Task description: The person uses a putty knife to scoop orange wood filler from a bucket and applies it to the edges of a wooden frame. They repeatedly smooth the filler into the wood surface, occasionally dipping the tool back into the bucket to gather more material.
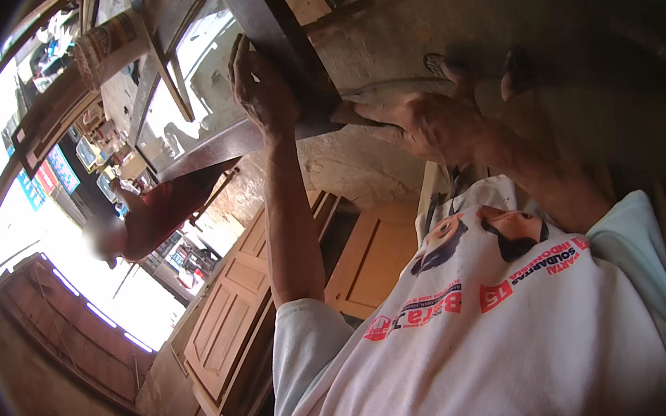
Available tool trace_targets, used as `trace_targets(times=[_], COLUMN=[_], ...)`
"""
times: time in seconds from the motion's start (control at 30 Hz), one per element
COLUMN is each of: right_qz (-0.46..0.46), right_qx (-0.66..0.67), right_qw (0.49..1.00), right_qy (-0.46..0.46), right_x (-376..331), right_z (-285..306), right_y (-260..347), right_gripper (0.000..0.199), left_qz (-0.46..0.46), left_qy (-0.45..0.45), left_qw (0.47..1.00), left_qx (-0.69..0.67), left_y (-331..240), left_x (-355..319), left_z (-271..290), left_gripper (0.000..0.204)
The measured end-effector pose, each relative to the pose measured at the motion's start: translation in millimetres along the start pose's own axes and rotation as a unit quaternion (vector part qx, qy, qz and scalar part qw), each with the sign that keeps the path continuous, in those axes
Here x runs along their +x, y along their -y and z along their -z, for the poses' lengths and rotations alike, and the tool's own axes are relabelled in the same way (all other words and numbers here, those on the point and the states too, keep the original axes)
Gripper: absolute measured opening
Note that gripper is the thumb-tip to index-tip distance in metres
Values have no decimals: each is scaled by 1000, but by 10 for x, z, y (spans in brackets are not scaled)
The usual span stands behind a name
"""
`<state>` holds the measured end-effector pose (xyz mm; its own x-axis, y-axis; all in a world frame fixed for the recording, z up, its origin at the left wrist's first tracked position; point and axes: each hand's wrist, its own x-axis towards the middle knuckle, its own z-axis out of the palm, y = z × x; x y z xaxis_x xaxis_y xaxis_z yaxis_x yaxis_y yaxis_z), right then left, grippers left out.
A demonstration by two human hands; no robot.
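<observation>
White shirt (pixel 482 339): it is closest to the camera, on your own chest, with red print and faces on it.
Dark wood frame (pixel 291 38): it is out in front of you, up past your shirt, and one corner lies between your two hands.
Shiny pane (pixel 209 111): it sits inside the frame and looks like glass, so treat it as easy to crack. Don't push on the middle.
Left hand (pixel 266 100): your fingers are bent and lie against the frame by the edge of the pane. You cannot tell from here if they squeeze the wood or just rest there.
Right hand (pixel 431 125): your fingers are closed on a small brown piece (pixel 350 113), with its tip at the corner of the frame. What it is made of, you cannot tell.
Weight and feel: the frame is likely heavy and stiff, and won't bend in your hands. Smooth wood may slip a bit if your skin is dusty or wet.
Best place to hold: take the thick dark bars, one hand on each side, well away from the pane.
Around you: panelled doors (pixel 233 312) lean on your left, and a person in red (pixel 168 216) is beyond the frame.
</observation>
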<state>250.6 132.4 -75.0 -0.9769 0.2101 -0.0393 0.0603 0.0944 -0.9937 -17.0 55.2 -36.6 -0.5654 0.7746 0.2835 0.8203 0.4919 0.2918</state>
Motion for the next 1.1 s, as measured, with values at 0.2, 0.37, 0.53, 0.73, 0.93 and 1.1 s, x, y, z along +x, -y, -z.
trace_targets(times=[0.2, 0.37, 0.53, 0.73, 0.93, 1.1], right_qz=[-74, 37, -32, -169, -314, -232], right_qx=[18, 25, -64, -68, 35, -105], right_qw=[991, 970, 997, 970, 946, 965], right_qy=[-114, -240, -34, 163, -74, -66], right_x=[-195, 715, 1183, 280, 58, 409], right_z=[115, 382, 1141, 1018, 942, 1297], right_y=[28, -74, 188, -2, -342, -339], right_gripper=[46, 47, 48, 44, 43, 46], left_qz=[21, 48, 44, 28, 30, 8], left_qy=[-8, 4, 11, 8, 16, 9], left_qw=[999, 997, 996, 997, 994, 1000], left_qx=[-35, -68, -82, -66, -107, -26], left_y=[-11, -36, -64, -80, -329, -514], left_x=[-18, 16, 20, -21, 268, 760], left_z=[28, 18, 37, 53, -86, -301], left_gripper=[35, 35, 35, 37, 67, 73])
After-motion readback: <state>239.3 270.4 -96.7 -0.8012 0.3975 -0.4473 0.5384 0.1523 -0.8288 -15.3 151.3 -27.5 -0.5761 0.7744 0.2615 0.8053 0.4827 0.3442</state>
